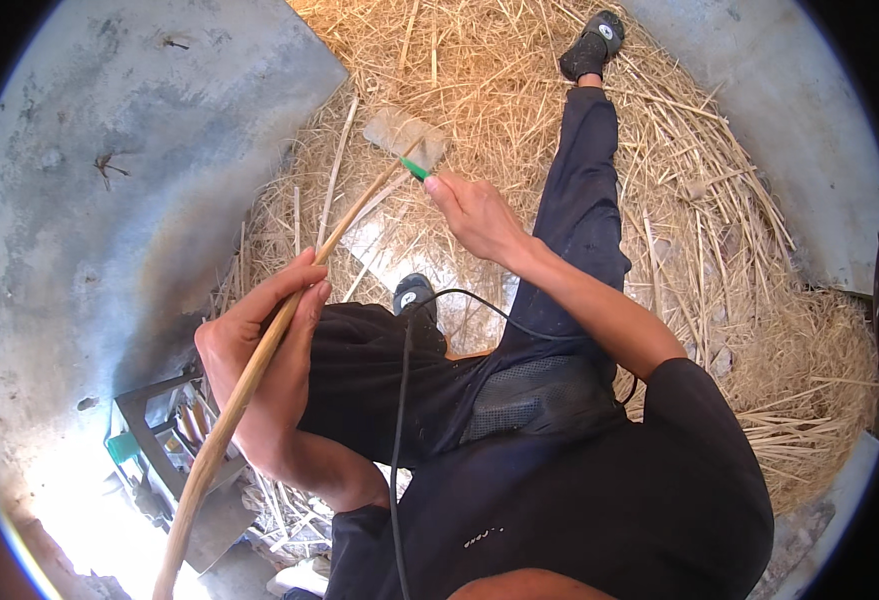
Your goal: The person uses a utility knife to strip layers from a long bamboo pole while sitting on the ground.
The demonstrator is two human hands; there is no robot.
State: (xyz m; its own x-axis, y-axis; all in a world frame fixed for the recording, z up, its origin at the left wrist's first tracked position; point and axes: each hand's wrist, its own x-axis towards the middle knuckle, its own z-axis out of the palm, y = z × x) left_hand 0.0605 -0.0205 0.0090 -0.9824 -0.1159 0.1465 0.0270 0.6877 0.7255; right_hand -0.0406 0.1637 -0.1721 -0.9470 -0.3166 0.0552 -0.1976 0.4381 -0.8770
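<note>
The left hand (264, 335) is closed around a long, pale cane stick (259, 370), with the fingers curled over the shaft and the thumb underneath. The stick runs on a slant from the near left, low in the picture beside a dark metal crate (149, 440), up past the left hand to the far middle, where its thin end meets the right hand (474, 215). The right hand is shut on a small tool with a green handle (415, 169), of which only the green tip shows past the fingers; that tip lies right at the stick's far end, though whether it touches the cane cannot be told. The two hands are well apart along the stick. Just beyond the green tip a flat grey slab (404, 135) lies on the straw (719, 240) that covers the ground. The person's dark-trousered legs stretch out over the straw, one shoe (591, 45) at the far edge. A black cable (399, 420) hangs down the person's front.
</note>
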